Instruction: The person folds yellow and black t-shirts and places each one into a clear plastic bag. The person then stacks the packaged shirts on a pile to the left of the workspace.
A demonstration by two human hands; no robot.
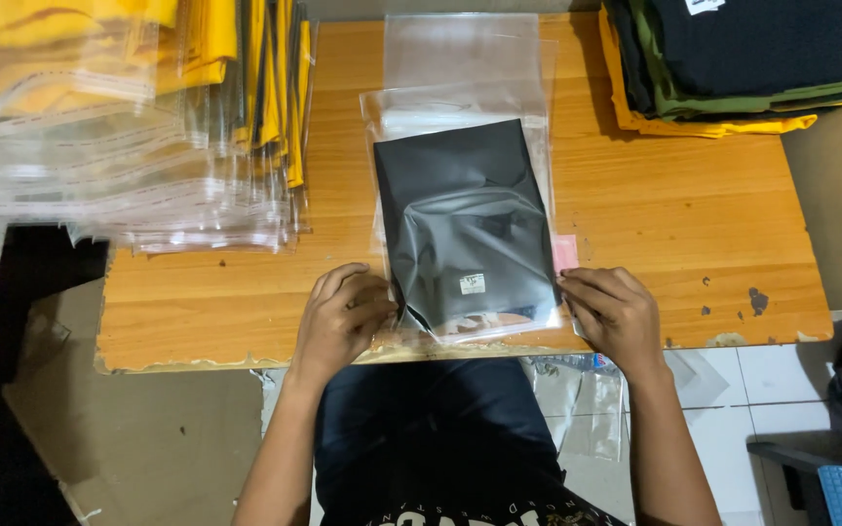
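Here we pinch the slippery clear bag [538,166] (soft black shirt [465,219] inside) at its near corners, left hand [343,317] and right hand [616,314].

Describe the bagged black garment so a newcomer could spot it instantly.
On the wooden table, look at the near edge, between the left hand and right hand. The black garment lies there alone in a clear bag; the bagged stack at far left is yellow.

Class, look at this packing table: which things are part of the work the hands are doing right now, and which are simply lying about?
In hand:
- left hand
- right hand
- clear plastic bag
- folded black garment inside it

Lying about:
- stack of bagged yellow garments
- pile of folded dark and yellow garments
- wooden table
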